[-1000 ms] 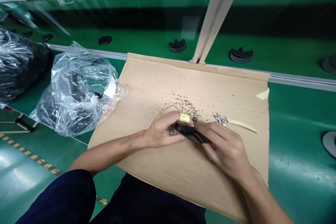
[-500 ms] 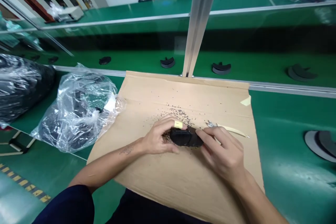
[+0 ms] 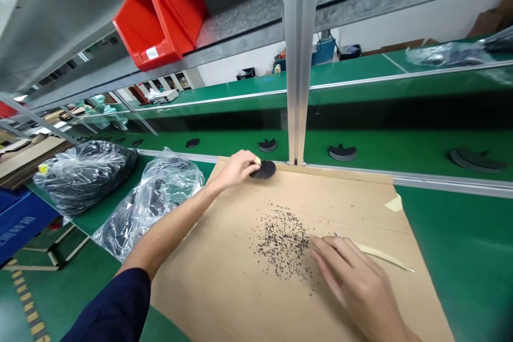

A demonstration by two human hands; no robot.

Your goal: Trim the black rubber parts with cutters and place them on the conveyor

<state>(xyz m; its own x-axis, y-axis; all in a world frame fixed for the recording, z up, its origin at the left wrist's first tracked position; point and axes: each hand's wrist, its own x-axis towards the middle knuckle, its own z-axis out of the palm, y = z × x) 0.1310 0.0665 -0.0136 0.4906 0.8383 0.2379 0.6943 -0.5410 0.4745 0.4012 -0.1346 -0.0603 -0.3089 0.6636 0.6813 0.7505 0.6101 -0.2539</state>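
My left hand (image 3: 240, 169) reaches to the far edge of a cardboard sheet (image 3: 224, 278), its fingers closed on a flat, rounded black part (image 3: 264, 170). A yellowish wrap shows on one finger. Lower right, my right hand (image 3: 352, 278) hovers at the edge of a scatter of tiny black pieces (image 3: 282, 243). Its thumb and fingertips are drawn together, and anything between them is too small to make out. Just behind that hand lies a thin cream-coloured curved tool (image 3: 385, 256) with a metal tip, partly covered by the hand.
Beyond the cardboard, a green conveyor belt (image 3: 240, 144) carries curved black parts (image 3: 342, 153). An aluminium post (image 3: 297, 75) rises at the cardboard's far edge. Clear plastic bags (image 3: 160, 197) lie to the left. A red bin (image 3: 164, 16) sits on the shelf overhead.
My left hand has carried the black part away from my right hand, forward to the cardboard's far edge. The scattered pieces are now uncovered. The view has tilted up.
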